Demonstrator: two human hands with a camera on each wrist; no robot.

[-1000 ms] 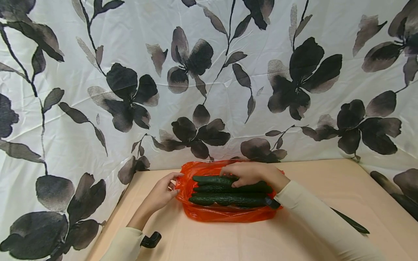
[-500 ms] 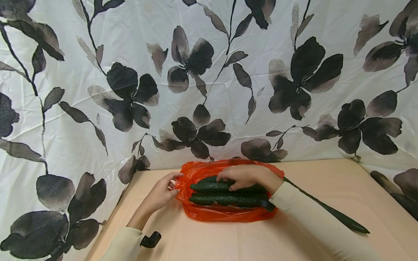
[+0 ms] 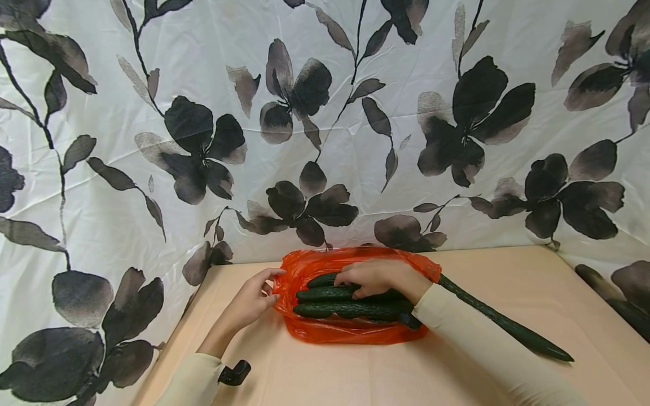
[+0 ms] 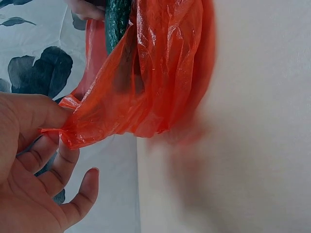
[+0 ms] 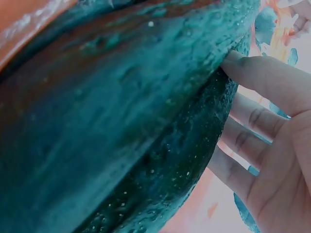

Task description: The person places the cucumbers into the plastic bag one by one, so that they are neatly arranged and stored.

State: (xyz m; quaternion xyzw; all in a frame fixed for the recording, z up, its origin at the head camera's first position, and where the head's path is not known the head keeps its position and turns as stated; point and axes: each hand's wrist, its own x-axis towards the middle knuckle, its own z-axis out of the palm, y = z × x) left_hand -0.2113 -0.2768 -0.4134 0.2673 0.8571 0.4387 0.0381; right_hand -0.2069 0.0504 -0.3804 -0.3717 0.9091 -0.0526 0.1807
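Observation:
An orange-red plastic bag point(image 3: 355, 336) lies with its mouth spread around several dark green cucumbers. My left hand point(image 3: 254, 299) pinches the bag's left edge between thumb and fingers, seen closely in the left wrist view, where the thin bag point(image 4: 160, 97) hangs in folds. Inside the bag, my right hand point(image 3: 381, 276) reaches down over the cucumbers from the back right. In the right wrist view its thumb sits at the groove between a nearer cucumber point(image 5: 121, 102) and a second cucumber point(image 5: 180, 165), with the fingers curved round the second one's far side. The front cucumber point(image 3: 345, 309) lies untouched.
One long cucumber point(image 3: 518, 330) lies slanting on the pale tabletop point(image 3: 325, 378) right of the bag, beside my right sleeve point(image 3: 477, 332). Behind the table hangs a white cloth point(image 3: 386, 169) with dark flowers. A black wrist device point(image 3: 235, 373) sits at my left cuff.
My right hand has moved slightly left over the cucumbers, and those under it have shifted and separated. More of the cucumber on the table shows. The left hand has stayed put.

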